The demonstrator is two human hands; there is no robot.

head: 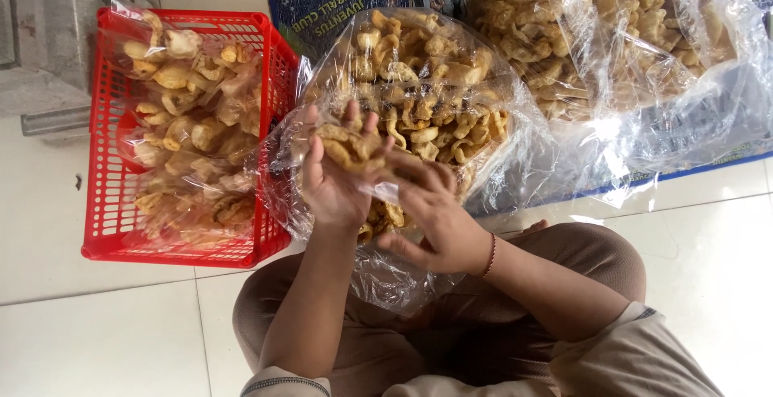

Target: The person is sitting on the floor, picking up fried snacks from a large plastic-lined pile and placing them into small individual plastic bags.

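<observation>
Knees and lap sit nearest; above them my left hand [334, 175] has fingers curled round a clump of fried crackers [350, 146], while my right hand [435, 220] seems to pinch the rim of the clear plastic bag [427, 99] resting on the floor by the mat's near edge. Risk, as I judge it: brittle crackers crumbling under squeeze, or spilling if the slack film slips. Right fingertips are hidden behind film; glare blurs the bag's mouth, and the red basket [109, 204] contents are only partly legible.

- One red basket [109, 204], left, with several filled bags
- Two big open bags of crackers: centre [435, 83], far right [612, 35]
- Two hands: left [334, 175], right [435, 220]
</observation>
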